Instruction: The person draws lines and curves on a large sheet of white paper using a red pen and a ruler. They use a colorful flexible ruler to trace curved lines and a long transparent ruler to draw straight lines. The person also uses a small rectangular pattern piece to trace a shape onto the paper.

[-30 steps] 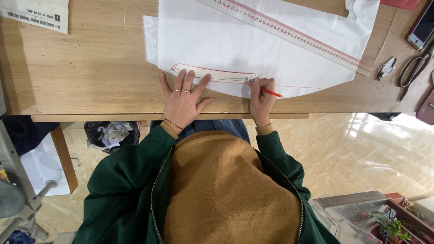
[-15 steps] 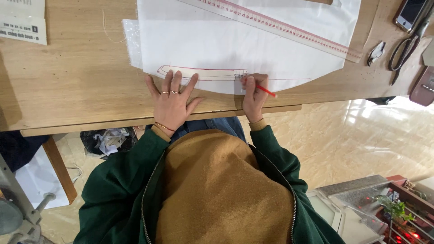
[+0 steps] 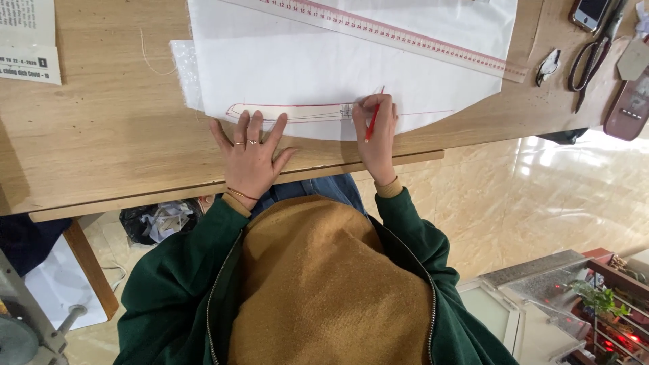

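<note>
A light wooden table point(image 3: 101, 142) fills the upper part of the view, its front edge running slightly uphill to the right. Below and right of the table lies a glossy beige tiled floor point(image 3: 541, 196), brightly lit just under the table edge. Beneath the table's left end stands a wooden leg point(image 3: 91, 267).

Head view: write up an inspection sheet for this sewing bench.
Surface: wooden table, bare at front left.
Job's things: white fabric with a red outline; red pencil; long ruler lying across the fabric.
Clutter: scissors, phone, printed paper, loose thread.
Grippers: left hand flat, holding the fabric down; right hand gripping the pencil.
Cables: nothing seen.
Surroundings: tiled floor, plant.
</note>
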